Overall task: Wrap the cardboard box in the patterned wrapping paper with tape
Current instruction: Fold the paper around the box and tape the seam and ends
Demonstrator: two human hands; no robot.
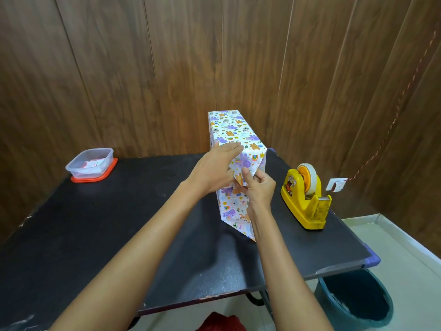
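A long box (235,131) covered in white patterned wrapping paper with purple and orange animals stands on the black table (95,223). My left hand (214,169) lies flat with straight fingers across the box's near top edge. My right hand (259,187) pinches the tip of the folded triangular paper flap against the near end face. A lower paper flap (243,229) lies out on the table toward me. A yellow tape dispenser (306,199) with a tape roll stands to the right of the box.
A clear plastic container (91,163) on a red lid sits at the table's back left. A wood-panel wall runs behind. A dark bucket (355,299) stands on the floor below the table's right corner.
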